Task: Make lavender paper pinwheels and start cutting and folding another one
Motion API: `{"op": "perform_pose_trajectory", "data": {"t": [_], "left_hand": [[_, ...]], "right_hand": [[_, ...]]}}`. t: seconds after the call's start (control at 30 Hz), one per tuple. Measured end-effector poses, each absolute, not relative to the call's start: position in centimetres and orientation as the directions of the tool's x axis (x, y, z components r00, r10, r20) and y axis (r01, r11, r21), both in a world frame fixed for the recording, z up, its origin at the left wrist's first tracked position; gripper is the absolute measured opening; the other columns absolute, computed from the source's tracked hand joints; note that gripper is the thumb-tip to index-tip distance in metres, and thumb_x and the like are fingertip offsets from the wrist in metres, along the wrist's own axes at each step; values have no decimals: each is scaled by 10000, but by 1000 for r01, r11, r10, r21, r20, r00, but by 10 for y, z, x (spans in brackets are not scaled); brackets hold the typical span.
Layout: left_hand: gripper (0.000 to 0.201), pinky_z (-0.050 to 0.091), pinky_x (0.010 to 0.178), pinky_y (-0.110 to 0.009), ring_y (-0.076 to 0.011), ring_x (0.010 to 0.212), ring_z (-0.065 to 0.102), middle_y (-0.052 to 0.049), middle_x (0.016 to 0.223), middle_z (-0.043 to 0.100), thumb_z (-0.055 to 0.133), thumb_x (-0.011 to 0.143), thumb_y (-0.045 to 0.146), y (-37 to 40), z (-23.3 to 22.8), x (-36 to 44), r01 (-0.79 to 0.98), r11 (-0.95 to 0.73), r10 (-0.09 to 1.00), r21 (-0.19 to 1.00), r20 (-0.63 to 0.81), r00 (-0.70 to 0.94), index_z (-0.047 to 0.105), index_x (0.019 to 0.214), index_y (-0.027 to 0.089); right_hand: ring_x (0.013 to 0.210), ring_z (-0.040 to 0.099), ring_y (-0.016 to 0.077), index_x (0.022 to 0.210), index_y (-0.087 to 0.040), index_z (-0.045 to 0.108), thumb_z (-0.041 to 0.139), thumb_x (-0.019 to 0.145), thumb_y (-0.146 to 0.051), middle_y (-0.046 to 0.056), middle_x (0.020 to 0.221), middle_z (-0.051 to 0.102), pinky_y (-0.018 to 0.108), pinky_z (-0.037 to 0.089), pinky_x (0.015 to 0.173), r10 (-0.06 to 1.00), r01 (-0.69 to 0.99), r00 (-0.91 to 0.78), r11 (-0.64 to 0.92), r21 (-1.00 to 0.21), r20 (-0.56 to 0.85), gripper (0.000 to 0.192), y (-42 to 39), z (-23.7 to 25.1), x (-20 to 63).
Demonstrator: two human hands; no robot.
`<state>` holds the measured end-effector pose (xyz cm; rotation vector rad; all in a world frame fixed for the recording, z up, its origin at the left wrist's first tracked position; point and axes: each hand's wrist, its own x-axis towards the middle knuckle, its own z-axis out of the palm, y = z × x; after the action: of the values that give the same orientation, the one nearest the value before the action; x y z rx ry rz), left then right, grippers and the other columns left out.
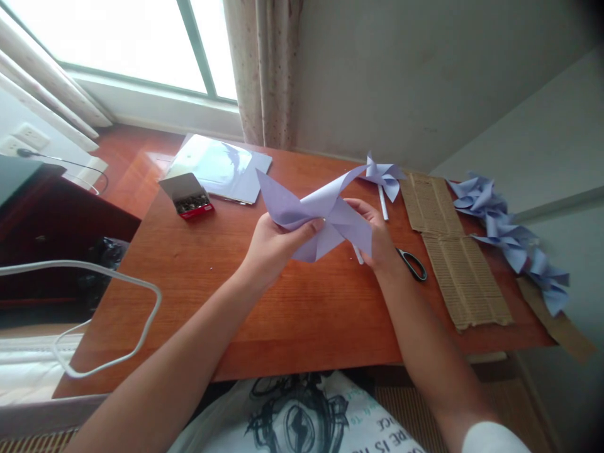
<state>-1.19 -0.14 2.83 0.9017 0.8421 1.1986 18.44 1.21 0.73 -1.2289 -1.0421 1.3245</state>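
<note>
A lilac paper pinwheel (314,214) is held up over the middle of the table by both hands. My left hand (278,242) grips it from the left, its thumb pressed near the pinwheel's centre, beside a small shiny pin head (323,219). My right hand (375,233) is closed at the right side, partly behind a paper blade, so most of its fingers are hidden. Below the pinwheel a white paper stick (358,254) shows; whether it is joined to the pinwheel I cannot tell.
An open box of thumbtacks (192,202) sits left, near a stack of paper (217,170). Scissors (414,264) lie by my right forearm. Corrugated cardboard (460,270), another pinwheel on a stick (383,179) and several pinwheels (507,233) lie right. A white cable (153,308) loops over the left edge.
</note>
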Motion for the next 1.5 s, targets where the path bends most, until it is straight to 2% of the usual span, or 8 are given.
{"op": "perform_pose_trajectory", "data": {"t": [0.1, 0.2, 0.33, 0.43, 0.53, 0.7, 0.93, 1.5], "left_hand": [[175, 524, 653, -243, -153, 700, 656, -26, 788, 740, 870, 724, 254, -1, 28, -12, -236, -8, 981, 972, 53, 188, 773, 827, 151], [114, 528, 642, -264, -166, 700, 664, -53, 802, 725, 782, 829, 265, -2, 32, -13, -78, -307, 888, 949, 315, 336, 757, 819, 154], [116, 522, 737, -293, -174, 803, 671, -78, 905, 741, 677, 927, 269, -5, 33, -14, 155, -737, 641, 658, 608, 469, 777, 927, 212], [104, 507, 768, -319, -182, 842, 658, -76, 942, 746, 663, 935, 247, -6, 28, -14, 220, -853, 512, 473, 680, 524, 748, 990, 222], [101, 503, 780, -330, -185, 859, 657, -77, 957, 741, 649, 940, 228, -5, 25, -14, 225, -873, 482, 433, 690, 540, 723, 1008, 214], [103, 502, 772, -344, -194, 854, 648, -86, 958, 733, 681, 915, 208, -4, 28, -16, 258, -861, 506, 438, 684, 526, 725, 1009, 208], [99, 500, 758, -349, -192, 831, 628, -90, 936, 719, 680, 921, 200, -6, 35, -18, 327, -807, 591, 491, 667, 455, 755, 986, 205], [141, 524, 784, -355, -197, 862, 650, -90, 974, 732, 637, 960, 281, -10, 41, -19, 382, -752, 659, 537, 613, 435, 761, 1009, 235]], "right_hand": [[705, 625, 121, 955, -246, 725, 782, 818, -392, -19, 828, 709, 242, 519, 671, 994, -226, 47, -86, -970, -99, 208, 13, 6, 198], [617, 556, 96, 940, -246, 734, 778, 824, -410, -20, 795, 680, 227, 457, 569, 995, -285, 5, -90, -954, -95, 206, 13, 9, 206], [539, 480, 79, 943, -225, 741, 780, 827, -481, -20, 737, 627, 222, 351, 461, 988, -276, -106, -139, -951, -114, 284, 9, 17, 208], [532, 478, 80, 933, -213, 747, 740, 874, -488, -19, 702, 622, 230, 352, 472, 977, -244, -183, -151, -958, -108, 282, 4, 22, 208], [575, 518, 89, 950, -209, 756, 709, 915, -453, -9, 713, 643, 234, 388, 516, 962, -216, -250, -164, -962, -108, 250, -1, 25, 209], [623, 556, 103, 988, -212, 759, 685, 941, -431, -2, 735, 659, 237, 413, 545, 936, -161, -323, -199, -967, -139, 236, -4, 30, 207], [653, 585, 110, 958, -217, 749, 743, 896, -414, -2, 753, 688, 241, 462, 592, 930, -132, -329, -216, -967, -163, 206, -9, 38, 203], [653, 645, 118, 901, -227, 764, 872, 762, -325, 0, 807, 742, 216, 496, 551, 927, -151, -305, -274, -950, -219, 201, -10, 34, 203]]}}
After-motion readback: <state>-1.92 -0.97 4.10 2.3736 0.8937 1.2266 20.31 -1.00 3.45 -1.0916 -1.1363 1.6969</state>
